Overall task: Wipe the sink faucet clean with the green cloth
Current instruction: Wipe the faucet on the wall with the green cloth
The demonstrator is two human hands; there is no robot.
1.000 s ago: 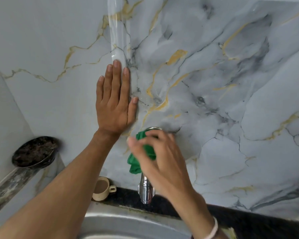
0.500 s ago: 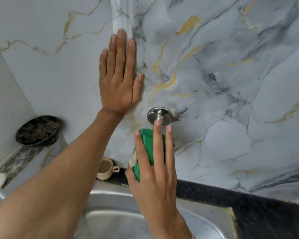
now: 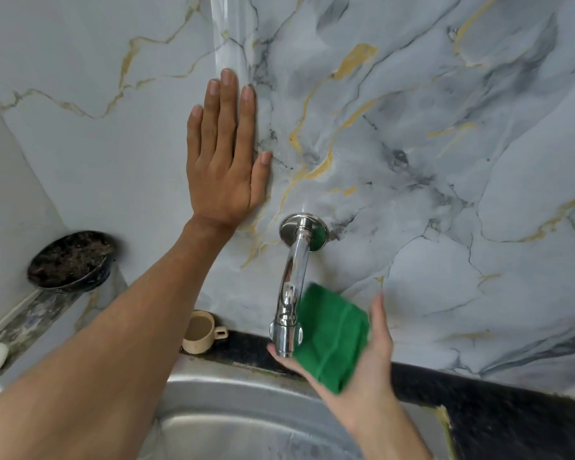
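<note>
Faucet (image 3: 294, 277): shiny chrome, as I see it.
Green cloth (image 3: 332, 333): folded, on spread right hand (image 3: 369, 383).
Left hand (image 3: 224, 171): flat against wall (image 3: 412, 127).

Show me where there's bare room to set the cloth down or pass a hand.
Free: the black counter right of the right hand; the sink basin between the forearms; the wall right of the faucet. Crowded: its tip, hemmed by green cloth and right hand, and the cup by the left forearm.
</note>
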